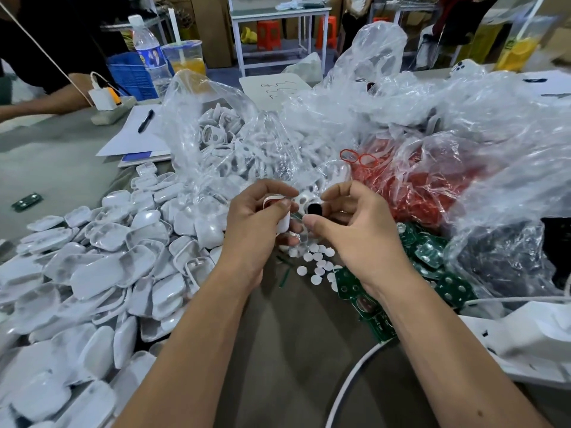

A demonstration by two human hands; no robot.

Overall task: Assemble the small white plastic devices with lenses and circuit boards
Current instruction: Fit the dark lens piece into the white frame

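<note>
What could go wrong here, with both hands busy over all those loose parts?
The small black part pinched in the right hand could slip and vanish among the white discs and green circuit boards below. The left hand holds a white shell right beside the heaped shells; a forearm could nudge that pile off the table.

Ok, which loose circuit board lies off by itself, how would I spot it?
Start at the heap of white shells on the left. Above its far left edge, on the bare grey table, lies a single green circuit board, the only one away from the green pile on the right.
</note>
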